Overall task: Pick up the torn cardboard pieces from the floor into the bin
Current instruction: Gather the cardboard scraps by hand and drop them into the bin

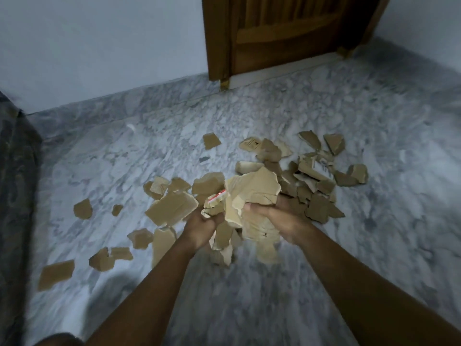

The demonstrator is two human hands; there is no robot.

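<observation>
Both hands are cupped together around a bundle of torn cardboard pieces (pixel 252 193). The left hand (pixel 199 227) has its fingers curled up against one side, and the right hand (pixel 282 218) is curled under and against the other. The armful is held above the marble floor (pixel 324 270). A scrap with red-and-white print (pixel 217 196) is wedged in at the left hand's side.

Below the grip, several blurred pieces (pixel 220 255) stick out between the wrists; I cannot tell whether they are caught or slipping free. Just beyond the right hand lies a thick heap of scraps (pixel 311 181). To the left of the grip and nearer the person, single scraps (pixel 57 273) are scattered well apart. Far beyond the grip stands a wooden door (pixel 282 33). No bin is in view.

The load looks overfull and is pinched only from the sides, so pieces at the bottom could slide out once the arms swing toward the bin. Stiff, uneven flakes like these give little to squeeze against, and loosening either hand would probably spill the middle.
</observation>
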